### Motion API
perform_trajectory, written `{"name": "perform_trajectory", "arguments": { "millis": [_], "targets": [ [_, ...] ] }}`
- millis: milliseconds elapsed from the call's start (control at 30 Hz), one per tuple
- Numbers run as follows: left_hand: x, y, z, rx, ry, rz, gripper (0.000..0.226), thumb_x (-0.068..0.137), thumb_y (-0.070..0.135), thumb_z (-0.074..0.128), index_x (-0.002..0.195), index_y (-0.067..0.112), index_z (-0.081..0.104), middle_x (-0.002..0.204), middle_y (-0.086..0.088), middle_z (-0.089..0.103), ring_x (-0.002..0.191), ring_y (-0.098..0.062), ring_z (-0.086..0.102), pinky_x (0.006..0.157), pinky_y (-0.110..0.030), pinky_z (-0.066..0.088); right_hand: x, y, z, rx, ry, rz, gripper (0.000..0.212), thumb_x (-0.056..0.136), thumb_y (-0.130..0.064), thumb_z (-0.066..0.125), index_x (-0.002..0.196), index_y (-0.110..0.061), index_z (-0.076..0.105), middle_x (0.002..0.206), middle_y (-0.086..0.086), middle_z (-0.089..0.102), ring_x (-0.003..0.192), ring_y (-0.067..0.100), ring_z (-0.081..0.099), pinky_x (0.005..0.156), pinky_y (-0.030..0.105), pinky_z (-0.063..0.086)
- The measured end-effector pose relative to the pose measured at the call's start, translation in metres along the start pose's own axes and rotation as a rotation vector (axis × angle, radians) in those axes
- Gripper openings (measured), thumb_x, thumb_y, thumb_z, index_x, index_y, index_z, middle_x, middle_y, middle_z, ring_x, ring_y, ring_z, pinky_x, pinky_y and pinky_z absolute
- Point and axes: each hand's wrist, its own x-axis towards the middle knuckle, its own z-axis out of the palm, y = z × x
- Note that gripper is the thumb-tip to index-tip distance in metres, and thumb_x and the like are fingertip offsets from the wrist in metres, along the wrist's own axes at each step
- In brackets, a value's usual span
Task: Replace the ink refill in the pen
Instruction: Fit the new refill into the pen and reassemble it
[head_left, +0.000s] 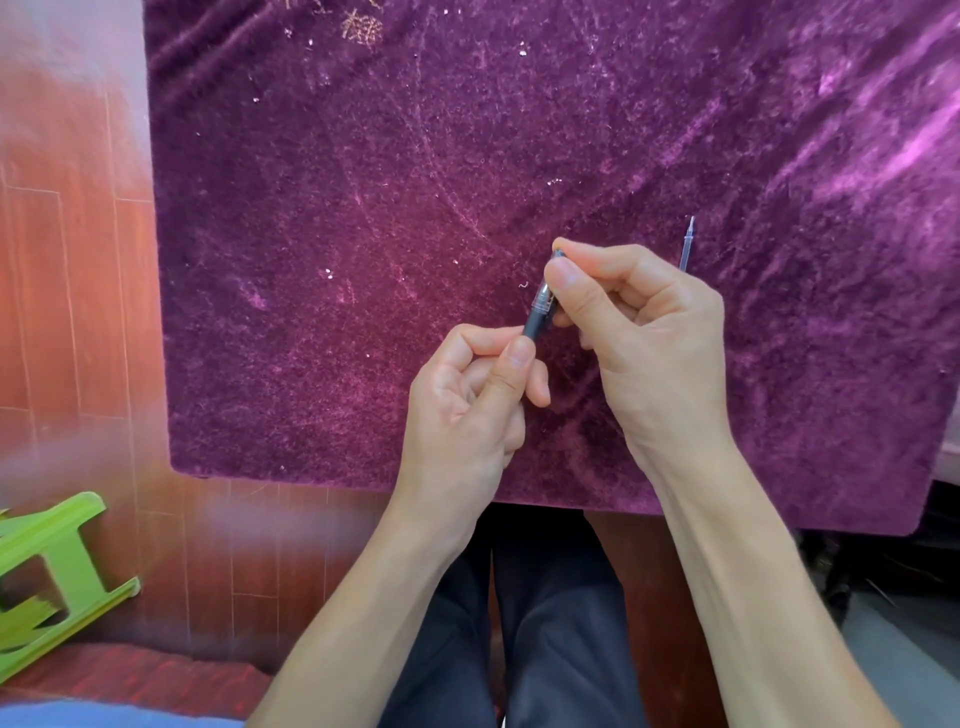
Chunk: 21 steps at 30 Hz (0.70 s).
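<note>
Pen (540, 312): dark barrel with a clear section, held aslant above the near middle of the purple velvet cloth (363, 208), between both hands.

Left hand (467, 400): thumb and curled fingers grip the lower barrel.

Right hand (649, 332): thumb and forefinger pinch the far, upper end. Whether it turns the piece on or off cannot be told.

Refill (687, 244): thin clear tube, metal tip pointing far. It appears to lie on the cloth just beyond the right hand, its near end hidden behind the knuckles. Spent or fresh: cannot tell.

Hazards, as judged:
- A loosened end piece, or a spring if there is one, may slip from the pinch and vanish in the pile.
- The threads may cross if the halves meet crooked.
- The right hand may nudge the loose refill and roll it away.

Green stool (52, 561): on the wooden floor (67, 260), near left, well apart.
</note>
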Motion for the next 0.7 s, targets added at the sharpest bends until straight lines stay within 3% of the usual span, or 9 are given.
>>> {"name": "perform_trajectory", "arguments": {
  "millis": [300,367,467,700],
  "targets": [
    [0.002,-0.005,0.006,0.035,0.009,0.014,0.009,0.106,0.019,0.055,0.100,0.018,0.061,0.076,-0.003,0.070,0.040,-0.007,0.038,0.038,-0.017,0.031,0.001,-0.001,-0.002,-0.047,0.015,0.011,0.010,0.098,-0.016,0.079,0.105,-0.022,0.082,0.083,-0.015,0.081,0.069,-0.004,0.069,0.066,0.012,0.052],
    [0.003,-0.007,0.009,0.165,0.029,0.063,0.007,0.105,0.019,0.057,0.100,0.019,0.061,0.079,-0.004,0.076,0.047,-0.008,0.054,0.046,-0.020,0.044,0.001,-0.001,-0.005,-0.089,0.028,0.006,0.011,0.098,-0.018,0.079,0.105,-0.026,0.081,0.084,-0.015,0.081,0.071,-0.004,0.070,0.068,0.012,0.053],
    [0.005,-0.007,0.013,0.398,0.108,0.142,0.003,0.099,0.026,0.067,0.099,0.024,0.068,0.088,0.003,0.077,0.073,-0.012,0.072,0.067,-0.028,0.059,0.003,-0.001,-0.006,-0.134,0.067,-0.002,0.014,0.098,-0.018,0.080,0.106,-0.028,0.082,0.086,-0.018,0.081,0.075,-0.006,0.071,0.071,0.013,0.054],
    [0.028,-0.003,0.015,0.726,0.281,0.285,0.009,0.089,0.027,0.078,0.096,0.022,0.080,0.081,0.006,0.074,0.067,-0.010,0.070,0.064,-0.014,0.055,0.021,-0.001,0.004,-0.292,0.109,0.016,0.017,0.096,-0.025,0.080,0.113,-0.026,0.082,0.083,-0.014,0.080,0.075,-0.002,0.075,0.077,0.024,0.063]
  ]
}}
